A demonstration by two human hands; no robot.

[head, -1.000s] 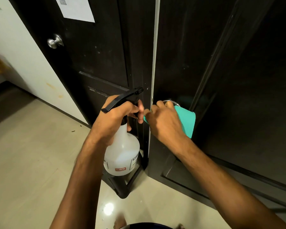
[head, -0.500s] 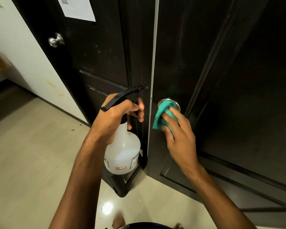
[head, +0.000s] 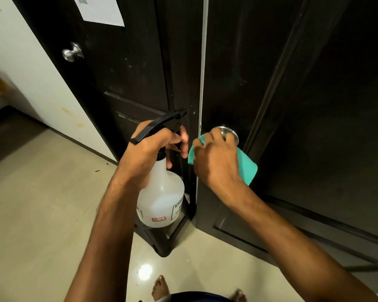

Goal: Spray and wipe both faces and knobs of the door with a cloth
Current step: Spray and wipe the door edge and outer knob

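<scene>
A dark brown door [head: 271, 73] stands ajar in front of me, its pale edge [head: 203, 62] facing me. My right hand [head: 216, 158] is wrapped over the silver knob [head: 229, 132] with a teal cloth [head: 248, 168] pressed between palm and knob. Only the knob's upper rim shows. My left hand [head: 153, 147] grips the neck and black trigger of a white spray bottle [head: 162, 199], held just left of the door's edge with the nozzle pointing right.
A second dark door [head: 118, 68] stands to the left with a silver knob [head: 71, 52] and a paper sheet [head: 100, 9] taped on it. White wall [head: 31, 68] further left. Beige tiled floor [head: 42, 214] below; my bare feet [head: 159, 287] at the bottom.
My right hand turned around the knob with the cloth: from gripping over it, to fingers pointing up with the cloth bunched, and back over the knob. The spray bottle stayed put.
</scene>
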